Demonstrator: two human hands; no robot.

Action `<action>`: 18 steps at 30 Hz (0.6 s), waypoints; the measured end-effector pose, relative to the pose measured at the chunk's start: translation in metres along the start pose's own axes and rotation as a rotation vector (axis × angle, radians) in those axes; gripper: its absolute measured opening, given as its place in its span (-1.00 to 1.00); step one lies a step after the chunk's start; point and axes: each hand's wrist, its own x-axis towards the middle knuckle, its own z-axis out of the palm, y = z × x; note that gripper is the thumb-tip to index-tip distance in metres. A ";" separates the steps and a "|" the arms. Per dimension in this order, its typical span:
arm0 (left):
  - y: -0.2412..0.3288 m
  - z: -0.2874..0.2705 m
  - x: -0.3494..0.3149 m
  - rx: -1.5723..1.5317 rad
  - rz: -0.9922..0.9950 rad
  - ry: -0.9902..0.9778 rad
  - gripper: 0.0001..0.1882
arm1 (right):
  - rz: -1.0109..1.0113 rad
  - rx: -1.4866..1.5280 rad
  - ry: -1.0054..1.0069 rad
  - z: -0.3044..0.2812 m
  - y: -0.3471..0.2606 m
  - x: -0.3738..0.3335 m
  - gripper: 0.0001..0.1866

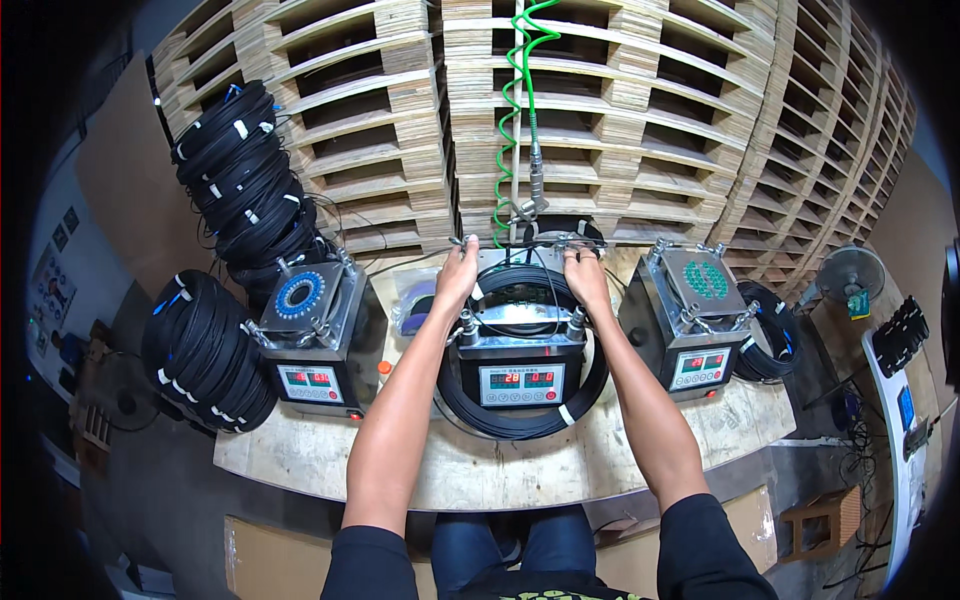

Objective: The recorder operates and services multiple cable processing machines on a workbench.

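Note:
In the middle of the bench stands a metal machine with a lit red and green display. A coil of black cable with white ties loops around its front. My left hand reaches over the left side, fingers closed on a metal corner fitting at the rear. On the rear right, my right hand has its fingers curled around a matching corner fitting. Thin black cable crosses the machine's top between my hands. My fingers partly hide both fittings.
Similar machines flank it: the left has a blue ring plate, the right green dots. Black cable coils pile up at left; another coil lies at right. A green air hose hangs before stacked wooden pallets.

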 end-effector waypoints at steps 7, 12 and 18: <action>0.010 0.009 -0.007 0.039 -0.037 0.051 -0.12 | -0.102 0.160 -0.008 0.011 0.029 0.019 -0.51; 0.013 0.003 -0.016 0.065 -0.011 0.078 -0.11 | -0.105 0.170 -0.009 0.009 0.019 0.012 -0.50; 0.010 0.006 -0.012 0.059 0.013 0.049 -0.10 | -0.013 0.072 -0.008 0.007 0.020 0.012 -0.48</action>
